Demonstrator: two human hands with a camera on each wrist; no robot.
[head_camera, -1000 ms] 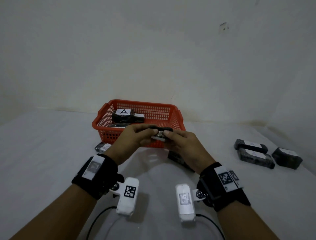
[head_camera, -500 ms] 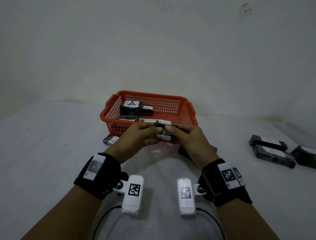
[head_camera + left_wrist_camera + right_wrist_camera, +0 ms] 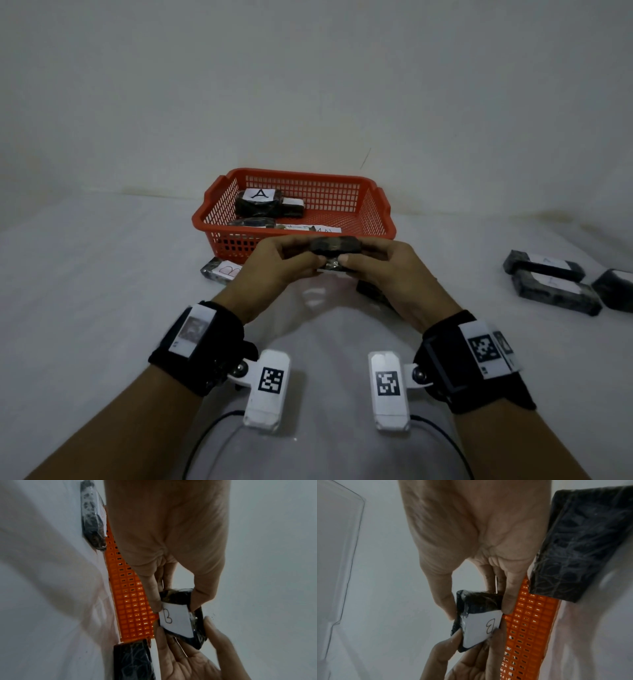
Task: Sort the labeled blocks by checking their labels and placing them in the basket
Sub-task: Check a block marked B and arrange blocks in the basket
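Observation:
Both hands hold one dark wrapped block (image 3: 334, 247) just in front of the red basket (image 3: 209, 224). My left hand (image 3: 284, 260) pinches its left end and my right hand (image 3: 373, 262) pinches its right end. Its white label faces down toward me and reads B (image 3: 175, 619) in the left wrist view; the same block (image 3: 479, 618) shows in the right wrist view. Inside the basket lie a block labeled A (image 3: 259, 202) and other blocks (image 3: 291, 207).
A block with a red B label (image 3: 221, 272) lies on the white surface at the basket's front left. Another dark block (image 3: 371, 293) lies under my right hand. Three more blocks (image 3: 555, 286) lie at the far right. Cables run between my forearms.
The view shifted so the basket and hands appear further right. Both hands keep holding the block, turned so that its dark side faces up.

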